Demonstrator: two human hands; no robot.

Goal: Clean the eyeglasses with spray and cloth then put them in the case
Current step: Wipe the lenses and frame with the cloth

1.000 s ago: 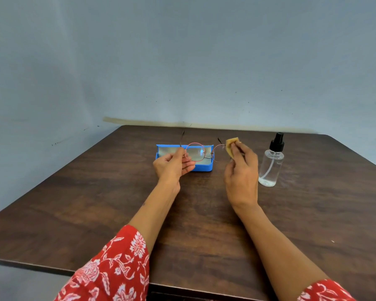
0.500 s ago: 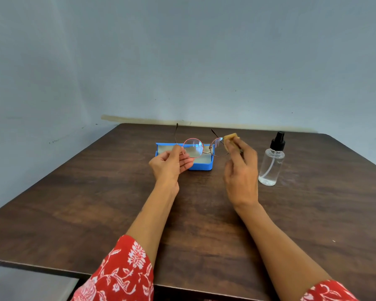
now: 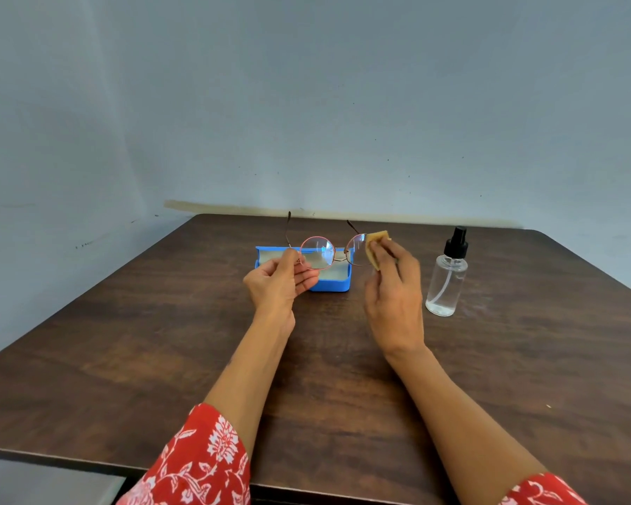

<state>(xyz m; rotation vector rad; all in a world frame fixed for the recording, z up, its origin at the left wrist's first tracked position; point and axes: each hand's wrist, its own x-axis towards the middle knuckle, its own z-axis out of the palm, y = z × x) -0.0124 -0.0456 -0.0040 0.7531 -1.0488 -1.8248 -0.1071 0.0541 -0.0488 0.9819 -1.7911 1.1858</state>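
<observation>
A person sits at a dark brown wooden counter [image 3: 161, 359], seen from a camera on their head that looks down along both forearms. The left hand [image 3: 275, 282] is raised above the counter, and its thumb and curled fingers pinch a pair of eyeglasses [image 3: 325, 251] at the left end of the frame, beside the left lens. The eyeglasses have round lenses in a thin reddish metal frame, and they are held up in the air with the two thin arms unfolded and pointing away from the person. The right hand [image 3: 392, 297] grips a small yellow cloth [image 3: 374, 246], folded into a pad, and presses it against the right lens; the fingers are curled round the cloth and hide the outer edge of that lens.

Behind the eyeglasses, a blue case [image 3: 337, 284] lies open on the counter with its pale lining showing. The left hand and the eyeglasses cover part of it.

To the right of the right hand, close by but apart from it, a small clear spray bottle [image 3: 447, 282] stands upright on the counter. It has a black pump top and a little clear liquid at the bottom.

Red sleeves [image 3: 201, 461] with a white flower pattern cover both upper arms at the lower edge. A plain pale blue-grey wall [image 3: 306, 103] rises behind the counter.
</observation>
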